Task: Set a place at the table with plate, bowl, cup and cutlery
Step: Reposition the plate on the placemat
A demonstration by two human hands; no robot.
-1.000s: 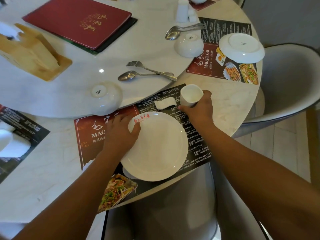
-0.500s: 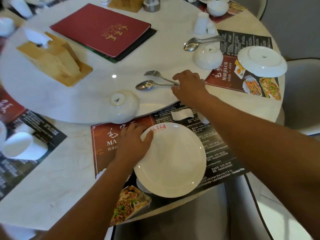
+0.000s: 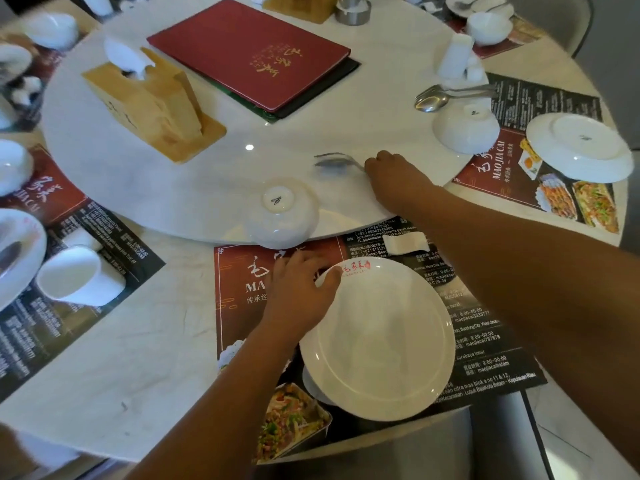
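A white plate [image 3: 377, 341] with a red logo lies on the dark placemat [image 3: 242, 271] at the near table edge. My left hand [image 3: 298, 292] holds its left rim, thumb on top. An upturned white bowl [image 3: 282, 216] sits on the turntable's near edge, just beyond that hand. My right hand [image 3: 391, 174] reaches over the turntable and grips the handles of a fork and spoon [image 3: 332, 164], which are blurred. A small white rest [image 3: 405, 244] lies above the plate. My right forearm hides the cup.
The white turntable [image 3: 242, 109] carries a red menu [image 3: 252, 53], a wooden tissue box [image 3: 152, 105], another upturned bowl [image 3: 465, 129] and cutlery [image 3: 446, 95]. Neighbouring settings show an upturned plate [image 3: 578, 147] at right and a tipped cup [image 3: 72, 275] at left. A chair [image 3: 381, 455] stands below.
My right hand left the cup, reached onto the turntable and closed on the fork and spoon, which now move. My left hand stays on the plate's rim.
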